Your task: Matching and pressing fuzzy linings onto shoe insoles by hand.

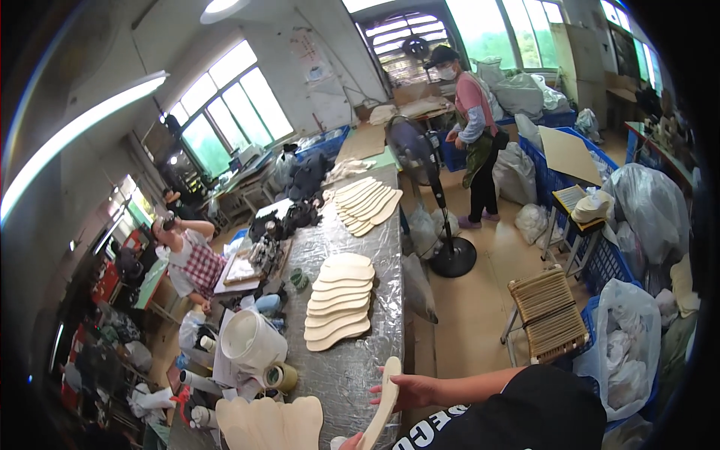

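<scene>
The left hand [411, 390] pinches a thin, stiff, light insole board [384, 405] at its edge; the right hand's [349, 443] grip is unclear.

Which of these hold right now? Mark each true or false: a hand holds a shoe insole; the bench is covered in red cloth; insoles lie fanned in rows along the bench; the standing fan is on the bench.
1. A hand holds a pale insole: true.
2. The bench is covered in red cloth: false, a silvery wrinkled sheet.
3. Insoles lie fanned in rows along the bench: true.
4. The standing fan is on the bench: false, it stands on the floor beside it.
</scene>
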Motion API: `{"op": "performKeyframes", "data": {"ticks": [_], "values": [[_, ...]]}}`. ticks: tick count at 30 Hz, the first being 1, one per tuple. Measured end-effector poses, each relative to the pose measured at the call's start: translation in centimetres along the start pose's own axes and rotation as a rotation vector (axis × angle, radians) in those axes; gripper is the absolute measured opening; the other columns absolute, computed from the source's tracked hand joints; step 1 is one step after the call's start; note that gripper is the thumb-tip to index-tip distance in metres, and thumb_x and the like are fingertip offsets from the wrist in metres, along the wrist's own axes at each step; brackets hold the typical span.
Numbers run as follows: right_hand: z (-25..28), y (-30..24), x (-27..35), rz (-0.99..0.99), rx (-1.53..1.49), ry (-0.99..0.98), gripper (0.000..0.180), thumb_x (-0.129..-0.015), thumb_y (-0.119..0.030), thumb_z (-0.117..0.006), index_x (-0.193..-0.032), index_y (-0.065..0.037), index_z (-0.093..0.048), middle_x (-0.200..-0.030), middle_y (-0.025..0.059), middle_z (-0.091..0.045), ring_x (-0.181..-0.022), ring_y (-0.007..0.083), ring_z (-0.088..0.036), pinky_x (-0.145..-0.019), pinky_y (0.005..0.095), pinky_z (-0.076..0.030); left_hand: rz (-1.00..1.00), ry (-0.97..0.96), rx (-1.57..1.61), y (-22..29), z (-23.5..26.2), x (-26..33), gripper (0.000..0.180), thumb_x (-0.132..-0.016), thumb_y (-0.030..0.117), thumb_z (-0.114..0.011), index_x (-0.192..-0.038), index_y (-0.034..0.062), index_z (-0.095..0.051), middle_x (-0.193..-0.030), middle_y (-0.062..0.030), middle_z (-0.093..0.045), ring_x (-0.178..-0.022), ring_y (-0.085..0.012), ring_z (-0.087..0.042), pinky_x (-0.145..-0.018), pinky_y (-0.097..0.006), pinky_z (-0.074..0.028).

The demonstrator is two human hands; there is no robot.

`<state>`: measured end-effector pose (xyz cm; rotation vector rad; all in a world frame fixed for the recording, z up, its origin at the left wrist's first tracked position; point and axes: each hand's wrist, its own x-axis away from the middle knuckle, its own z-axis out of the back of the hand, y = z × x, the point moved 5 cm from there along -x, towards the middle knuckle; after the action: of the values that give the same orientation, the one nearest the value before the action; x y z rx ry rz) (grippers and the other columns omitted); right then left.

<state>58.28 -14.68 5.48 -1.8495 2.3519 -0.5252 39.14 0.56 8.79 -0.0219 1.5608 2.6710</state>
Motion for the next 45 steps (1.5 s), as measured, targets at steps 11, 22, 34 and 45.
{"op": "performKeyframes", "data": {"ticks": [11,22,34,45], "values": [[-1.4,-2.1,1.9,0.159,0.068,0.101,0.063,-0.089,-0.032,-0.063,-0.136,-0.021,-0.022,-0.129,0.0081,-0.046,-0.123,0.0295,-0.047,-0.101,0.0576,-0.037,0.188,-0.153,0.193,-3.7,-1.2,-1.9,0.073,-0.084,0.017,-0.066,-0.145,0.0028,-0.028,-0.110,-0.0154,-0.063,-0.090,-0.0204,-0.063,-0.075,-0.031,-0.051],[-4.5,1.4,0.6,0.045,0.139,0.057,0.095,-0.081,-0.030,-0.075,-0.146,-0.019,-0.006,-0.129,0.0093,-0.032,-0.123,0.0251,-0.040,-0.094,0.0522,-0.042,0.187,-0.088,0.596,-6.7,-2.3,-3.0,0.076,-0.079,0.016,-0.074,-0.130,0.0029,-0.019,-0.128,-0.0289,-0.047,-0.100,-0.0329,-0.061,-0.090,-0.047,-0.049],[0.6,-0.5,1.5,0.053,0.545,0.087,0.090,-0.089,-0.031,-0.065,-0.149,-0.014,-0.001,-0.142,0.0165,-0.036,-0.117,0.0218,-0.052,-0.097,0.0374,-0.041,0.124,0.076,0.498,-8.4,1.1,0.8,0.071,-0.087,0.027,-0.065,-0.134,0.0001,-0.018,-0.120,-0.0231,-0.052,-0.097,-0.0264,-0.061,-0.090,-0.042,-0.048],[8.8,0.0,7.2,-0.012,0.164,0.651,0.046,-0.094,-0.019,-0.053,-0.133,-0.002,-0.035,-0.110,0.0147,-0.058,-0.093,0.0248,-0.063,-0.081,0.0378,-0.051,0.015,0.440,0.462,-2.8,7.4,6.2,0.068,-0.089,0.032,-0.057,-0.136,0.0002,-0.020,-0.116,-0.0205,-0.053,-0.093,-0.0240,-0.061,-0.085,-0.040,-0.049]]}}
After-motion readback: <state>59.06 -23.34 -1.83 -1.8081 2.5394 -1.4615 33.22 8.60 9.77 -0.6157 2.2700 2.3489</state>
